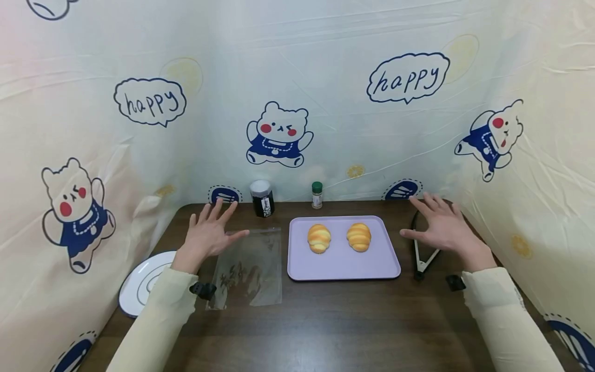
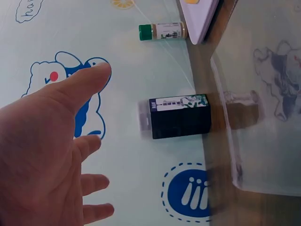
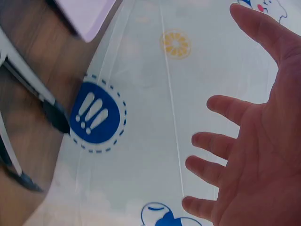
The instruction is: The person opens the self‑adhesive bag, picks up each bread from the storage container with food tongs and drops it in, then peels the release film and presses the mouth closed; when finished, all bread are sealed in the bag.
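Note:
My left hand (image 1: 207, 235) is held with fingers spread over the far left corner of a clear plastic bag (image 1: 260, 274), holding nothing. My right hand (image 1: 443, 227) spreads its fingers above a pair of tongs (image 1: 422, 263) and covers part of them; it too holds nothing. Between the hands lies a lilac tray (image 1: 344, 267) with two bread rolls (image 1: 318, 238) on it, side by side. The tongs' dark tips (image 3: 56, 117) show apart in the right wrist view. In the left wrist view a dark jar (image 2: 181, 117) appears beyond the left thumb.
A white plate (image 1: 144, 279) with dark ring lines lies at the table's left edge, partly behind the left sleeve. At the back stand the white-lidded jar and a small green-capped shaker (image 1: 317, 195). A printed cloth (image 1: 334, 129) hangs behind and at both sides.

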{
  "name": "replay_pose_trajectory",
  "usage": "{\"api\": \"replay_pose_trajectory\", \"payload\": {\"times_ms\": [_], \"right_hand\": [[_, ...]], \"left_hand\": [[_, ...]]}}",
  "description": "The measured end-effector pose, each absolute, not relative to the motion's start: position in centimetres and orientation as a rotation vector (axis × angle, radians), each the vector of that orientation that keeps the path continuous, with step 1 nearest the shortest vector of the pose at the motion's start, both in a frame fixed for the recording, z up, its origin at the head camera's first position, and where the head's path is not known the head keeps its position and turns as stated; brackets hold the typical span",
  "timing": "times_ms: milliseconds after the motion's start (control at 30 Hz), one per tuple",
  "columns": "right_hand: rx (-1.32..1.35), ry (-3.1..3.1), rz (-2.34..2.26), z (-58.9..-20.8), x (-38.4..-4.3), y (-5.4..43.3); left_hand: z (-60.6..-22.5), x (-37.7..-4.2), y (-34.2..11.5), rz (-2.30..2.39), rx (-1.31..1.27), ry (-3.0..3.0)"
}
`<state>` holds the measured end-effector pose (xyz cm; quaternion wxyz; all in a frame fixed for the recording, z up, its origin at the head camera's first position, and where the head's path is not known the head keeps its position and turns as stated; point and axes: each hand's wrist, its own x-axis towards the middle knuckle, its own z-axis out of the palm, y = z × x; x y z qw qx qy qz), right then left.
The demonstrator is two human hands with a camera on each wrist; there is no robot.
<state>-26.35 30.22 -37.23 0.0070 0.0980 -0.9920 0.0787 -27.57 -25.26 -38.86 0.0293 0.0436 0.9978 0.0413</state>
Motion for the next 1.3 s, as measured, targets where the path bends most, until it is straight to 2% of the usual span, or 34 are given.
{"api": "replay_pose_trajectory", "payload": {"times_ms": [767,1300], "right_hand": [[0.569,-2.973,0.511,-41.5,-25.8,23.5],[0.687,-2.971,0.658,-42.4,-25.8,16.7]], "left_hand": [[-41.7,-26.5,-26.4,0.434,0.375,2.979],[-43.5,-26.1,-26.6,0.470,0.393,2.930]]}}
